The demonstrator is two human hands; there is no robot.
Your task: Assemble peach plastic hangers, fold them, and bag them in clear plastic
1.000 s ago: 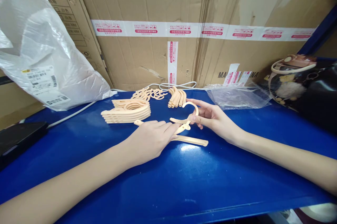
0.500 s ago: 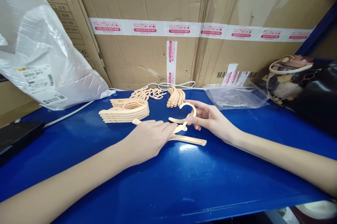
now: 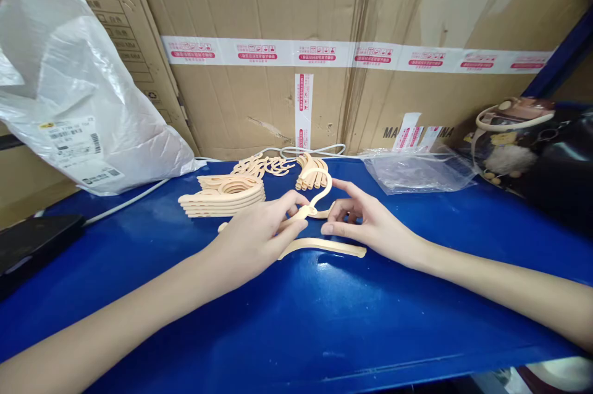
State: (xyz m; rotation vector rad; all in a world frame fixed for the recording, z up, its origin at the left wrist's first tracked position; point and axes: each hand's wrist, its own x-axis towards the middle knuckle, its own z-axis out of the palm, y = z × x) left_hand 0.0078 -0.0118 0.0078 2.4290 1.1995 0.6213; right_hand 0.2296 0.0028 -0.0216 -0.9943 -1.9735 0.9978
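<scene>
My left hand [image 3: 264, 227] pinches a cream plastic hanger arm; its rounded end shows left of the hand. A hook [image 3: 328, 187] of the same colour joins this part at the fingertips and curves upward. Beside the hook is my right hand [image 3: 361, 215], thumb and index finger apart, other fingers curled. A short curved cream piece [image 3: 319, 213] lies by the right fingertips; whether they touch it I cannot tell. In front of both hands a loose hanger arm [image 3: 324, 244] rests on the blue table [image 3: 296, 326].
Behind my left hand are stacked hanger parts [image 3: 222, 197]. Loose hooks [image 3: 262, 165] and a bundle of arms [image 3: 315, 175] lie farther back. A white parcel bag [image 3: 92, 104], a black device [image 3: 41, 249], a clear plastic bag [image 3: 417, 170] and a cardboard box [image 3: 241, 104] surround them.
My right hand has let go of the hook, and its thumb and index finger have spread. My left hand has shifted its grip, with the hook moving slightly left and up.
</scene>
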